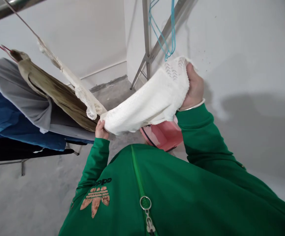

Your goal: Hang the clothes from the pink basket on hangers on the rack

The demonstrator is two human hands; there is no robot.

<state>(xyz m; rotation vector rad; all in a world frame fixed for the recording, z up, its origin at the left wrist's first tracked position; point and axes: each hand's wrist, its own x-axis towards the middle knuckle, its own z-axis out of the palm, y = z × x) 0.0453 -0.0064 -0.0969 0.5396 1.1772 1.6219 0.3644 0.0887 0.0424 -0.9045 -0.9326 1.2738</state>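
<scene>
A white knitted garment with a lacy openwork end is stretched between my two hands in front of my green jacket. My left hand pinches its lower left end. At the upper right, my right hand grips the openwork end, fingers mostly hidden behind the cloth. Close to my left hand hangs a cream lacy garment on a hanger. Just above the white garment's right end, several blue wire hangers dangle.
Left, grey, olive and blue clothes hang on a drying rack. A metal rack leg stands by the white wall. A pink basin sits on the concrete floor below the white garment.
</scene>
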